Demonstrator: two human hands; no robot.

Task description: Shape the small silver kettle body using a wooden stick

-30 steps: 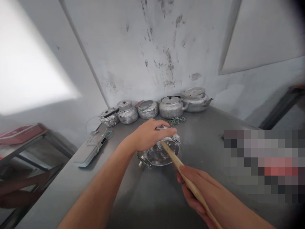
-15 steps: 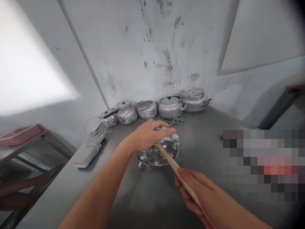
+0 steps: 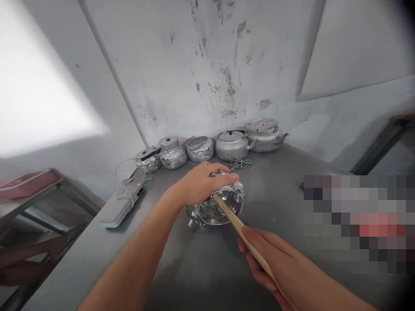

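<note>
A silver, dented metal kettle (image 3: 238, 203) lies tilted on its side with its round opening facing me. My left hand (image 3: 207, 181) is curled over its upper side and grips it. A green-and-white patterned cord (image 3: 199, 218) hangs by the kettle's left side, near its spout. In my right hand (image 3: 266, 255), a long wooden stick (image 3: 228, 209) is held with the fingers wrapped around it. The stick reaches across the kettle's opening to just below my left hand; whether its far end is inside the kettle I cannot tell.
Several metal kettles and pots (image 3: 231, 147) line the back of the grey table (image 3: 194, 268) along the stained wall. A coiled cord (image 3: 238, 165) lies before them. At left rests a grey case (image 3: 121, 207) with a white cable. Beyond stands a shelf with a pink tray (image 3: 29, 185).
My right hand and the stick have shifted very slightly. My left hand and the kettle stay where they were.
</note>
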